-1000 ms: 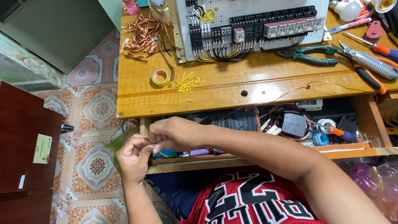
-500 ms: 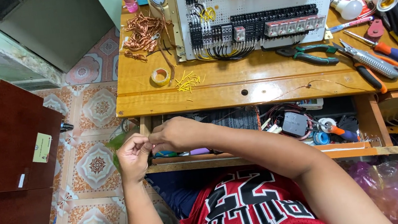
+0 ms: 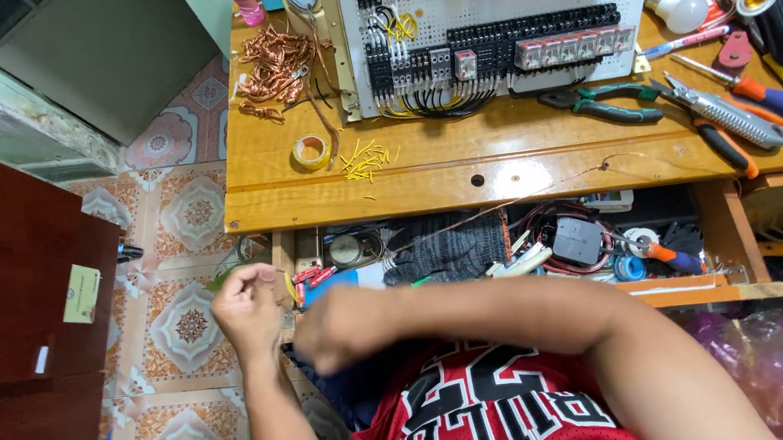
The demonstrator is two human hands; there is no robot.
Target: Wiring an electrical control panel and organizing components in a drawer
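The left hand has its grip pinched on the near end of a thin copper wire; the right hand, blurred, sits just beside it at 4 o'clock, fingers curled, and whether its grip holds the wire I cannot tell; the wire's long axis runs from the hands toward 2 o'clock, rising over the open drawer to the front edge of the desk; the drawer holds a grey knit glove, a coil of cables and an orange-handled screwdriver; on the desk lie yellow wire offcuts, a tape roll, green-handled pliers and a wired control panel.
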